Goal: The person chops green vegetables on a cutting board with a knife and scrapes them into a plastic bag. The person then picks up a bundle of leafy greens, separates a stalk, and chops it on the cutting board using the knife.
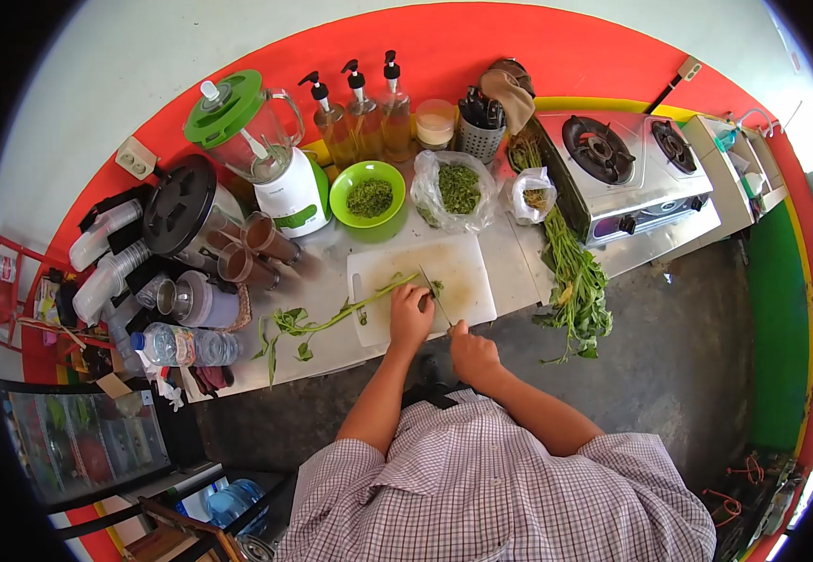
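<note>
My left hand point(411, 316) is closed on a long green leafy stalk point(345, 311), pressing it onto the white cutting board point(474, 276). The leafy end of the stalk trails off the board's left side onto the metal counter. In my closed right hand point(475, 352) is the handle of a knife point(441, 307). Its blade points away from me, just right of my left fingers, at the stalk's end. A few small green bits lie by the blade. Behind the board stand a green bowl point(391, 223) of chopped greens and a clear plastic bag point(483, 194) of chopped greens.
A blender point(286, 187), pump bottles point(361, 117) and a utensil holder point(479, 140) line the back. Right are a bunch of leafy stalks point(575, 290) hanging over the counter edge and a gas stove point(645, 206). Cups point(270, 239) and water bottles point(170, 345) crowd the left.
</note>
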Motion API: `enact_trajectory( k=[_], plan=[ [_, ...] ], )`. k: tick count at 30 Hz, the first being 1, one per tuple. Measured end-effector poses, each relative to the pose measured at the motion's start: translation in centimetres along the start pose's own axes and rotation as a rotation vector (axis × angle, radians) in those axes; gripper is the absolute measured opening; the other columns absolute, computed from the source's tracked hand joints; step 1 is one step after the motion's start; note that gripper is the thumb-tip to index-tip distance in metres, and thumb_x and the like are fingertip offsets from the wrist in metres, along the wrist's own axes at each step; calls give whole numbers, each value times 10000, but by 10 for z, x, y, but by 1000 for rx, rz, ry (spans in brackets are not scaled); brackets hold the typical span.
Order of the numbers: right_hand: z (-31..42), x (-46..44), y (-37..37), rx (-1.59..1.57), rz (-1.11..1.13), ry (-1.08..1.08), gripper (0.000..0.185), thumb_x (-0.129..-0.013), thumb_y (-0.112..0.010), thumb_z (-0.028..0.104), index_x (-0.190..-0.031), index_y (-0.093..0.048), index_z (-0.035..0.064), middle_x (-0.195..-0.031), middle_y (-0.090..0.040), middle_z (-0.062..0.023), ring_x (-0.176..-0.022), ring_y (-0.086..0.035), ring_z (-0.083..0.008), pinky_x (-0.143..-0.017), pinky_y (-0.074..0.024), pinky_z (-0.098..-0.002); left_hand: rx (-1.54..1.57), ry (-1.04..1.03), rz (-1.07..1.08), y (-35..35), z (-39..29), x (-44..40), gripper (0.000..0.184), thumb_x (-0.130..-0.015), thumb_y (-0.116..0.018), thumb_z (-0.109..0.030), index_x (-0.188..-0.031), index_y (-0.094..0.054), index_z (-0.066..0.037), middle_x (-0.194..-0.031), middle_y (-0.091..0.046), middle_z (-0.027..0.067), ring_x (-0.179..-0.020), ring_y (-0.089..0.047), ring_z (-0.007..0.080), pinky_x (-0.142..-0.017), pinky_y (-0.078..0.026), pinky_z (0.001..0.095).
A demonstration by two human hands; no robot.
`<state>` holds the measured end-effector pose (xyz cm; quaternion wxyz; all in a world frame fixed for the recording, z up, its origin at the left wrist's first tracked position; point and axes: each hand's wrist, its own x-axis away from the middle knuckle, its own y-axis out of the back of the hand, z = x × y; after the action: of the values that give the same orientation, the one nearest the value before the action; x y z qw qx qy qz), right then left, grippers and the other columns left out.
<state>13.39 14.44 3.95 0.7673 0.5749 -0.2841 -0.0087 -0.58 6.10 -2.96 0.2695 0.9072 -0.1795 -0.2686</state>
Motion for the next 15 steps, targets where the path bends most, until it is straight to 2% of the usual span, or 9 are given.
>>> enact_trajectory(
  k=[8,10,12,15],
  plan=[
    [-5,-12,6,4,-8,47,441,-883,-648,135,-1213,-431,-61,-878,-749,-189,-800,-763,-340,-676,-612,-437,49,72,35,-1,3,-2,116,-787,-731,-47,-896,-696,-28,-918,-643,113,-957,-585,344,-881,-475,437],
    [-2,-7,3,23,1,63,439,-880,-651,134,-1210,-433,-57,-873,-749,-185,-800,-763,-336,-673,-612,-434,62,55,36,1,3,-3,119,-788,-731,-49,-901,-699,-28,-913,-639,114,-953,-582,345,-879,-474,437],
    [1,-3,-1,9,24,-18,411,-875,-656,126,-1183,-441,-41,-864,-747,-177,-806,-765,-325,-671,-612,-426,76,47,35,3,2,-4,122,-789,-731,-51,-905,-701,-29,-908,-635,114,-950,-579,347,-876,-473,436],
    [-3,-16,3,15,-3,17,421,-868,-662,123,-1182,-439,-47,-883,-750,-190,-823,-766,-329,-678,-613,-430,39,26,41,4,-3,-2,138,-790,-733,-45,-925,-710,-32,-895,-626,112,-936,-575,346,-870,-474,437]
  ],
)
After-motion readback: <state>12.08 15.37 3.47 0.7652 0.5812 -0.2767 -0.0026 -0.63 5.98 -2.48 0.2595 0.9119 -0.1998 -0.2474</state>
